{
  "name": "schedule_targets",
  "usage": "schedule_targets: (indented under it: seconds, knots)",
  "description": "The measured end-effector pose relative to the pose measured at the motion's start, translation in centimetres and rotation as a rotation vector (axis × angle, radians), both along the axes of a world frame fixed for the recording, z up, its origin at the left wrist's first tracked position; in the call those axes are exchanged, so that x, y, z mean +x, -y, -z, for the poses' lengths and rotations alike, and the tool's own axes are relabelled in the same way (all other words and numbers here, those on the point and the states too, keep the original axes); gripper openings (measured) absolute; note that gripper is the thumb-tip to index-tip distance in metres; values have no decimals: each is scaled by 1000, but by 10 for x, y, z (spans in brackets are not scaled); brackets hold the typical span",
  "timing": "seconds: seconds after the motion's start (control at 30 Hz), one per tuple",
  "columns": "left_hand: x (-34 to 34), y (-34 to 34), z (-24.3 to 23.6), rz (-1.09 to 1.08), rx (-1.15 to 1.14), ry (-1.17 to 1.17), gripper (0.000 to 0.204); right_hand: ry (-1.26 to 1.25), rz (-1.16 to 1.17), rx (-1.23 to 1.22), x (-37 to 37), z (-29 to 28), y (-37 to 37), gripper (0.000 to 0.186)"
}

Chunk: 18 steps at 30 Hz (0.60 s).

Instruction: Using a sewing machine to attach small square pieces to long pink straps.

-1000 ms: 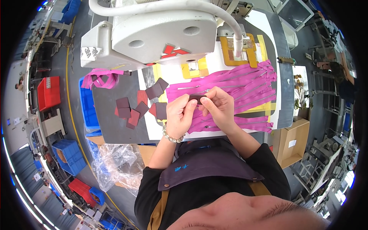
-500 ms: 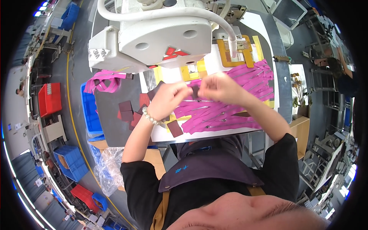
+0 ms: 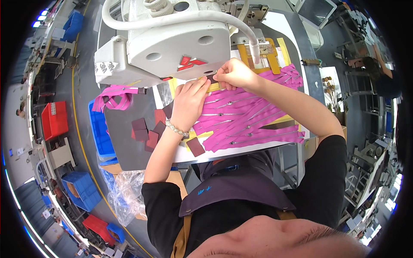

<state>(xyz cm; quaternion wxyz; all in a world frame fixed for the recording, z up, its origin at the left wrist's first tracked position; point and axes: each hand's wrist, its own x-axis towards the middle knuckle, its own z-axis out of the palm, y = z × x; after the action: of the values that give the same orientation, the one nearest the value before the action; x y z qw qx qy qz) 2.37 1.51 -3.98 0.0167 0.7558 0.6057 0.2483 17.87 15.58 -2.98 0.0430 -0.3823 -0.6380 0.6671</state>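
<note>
Under the head of a white sewing machine (image 3: 176,49), a small dark maroon patch (image 3: 212,78) lies at the template by the near side of the machine. My right hand (image 3: 234,76) pinches the patch's right side between thumb and fingers. Stretched out flat, my left hand (image 3: 190,102) has its fingertips at the patch's left edge. Magenta zipper strips (image 3: 245,112) with metal teeth and sliders spread in a pile below and right of both hands. Loose dark red patches (image 3: 140,129) lie left of my left wrist, and one patch (image 3: 195,147) sits near the table's front edge.
A yellow clamp frame (image 3: 273,56) stands behind my right hand. More magenta zipper (image 3: 115,96) is coiled at the table's left. A blue bin (image 3: 101,133) and clear plastic wrap (image 3: 124,193) are beside the table. Another person (image 3: 385,71) is at the far right.
Both hands have moved away from my body toward the machine with the dark patch. My left fingers have straightened from a curled pinch, and my right hand keeps its pinch.
</note>
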Motion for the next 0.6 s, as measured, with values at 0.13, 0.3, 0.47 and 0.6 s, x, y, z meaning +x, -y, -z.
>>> schedule_targets:
  seconds: [0.13,0.3,0.47,0.6]
  knots:
    - [2,-3,5,4,76,-139,31,29,-20,28,2,-1,-2,21]
    - [9,-7,4,-7,121,-280,29,86,-138,123,-3,-11,-8,20]
    - [10,-11,1,-2,101,-297,27,112,-251,231,-6,-20,-14,20]
    - [-1,-11,3,52,60,-91,28,-167,-313,816,14,1,-17,15]
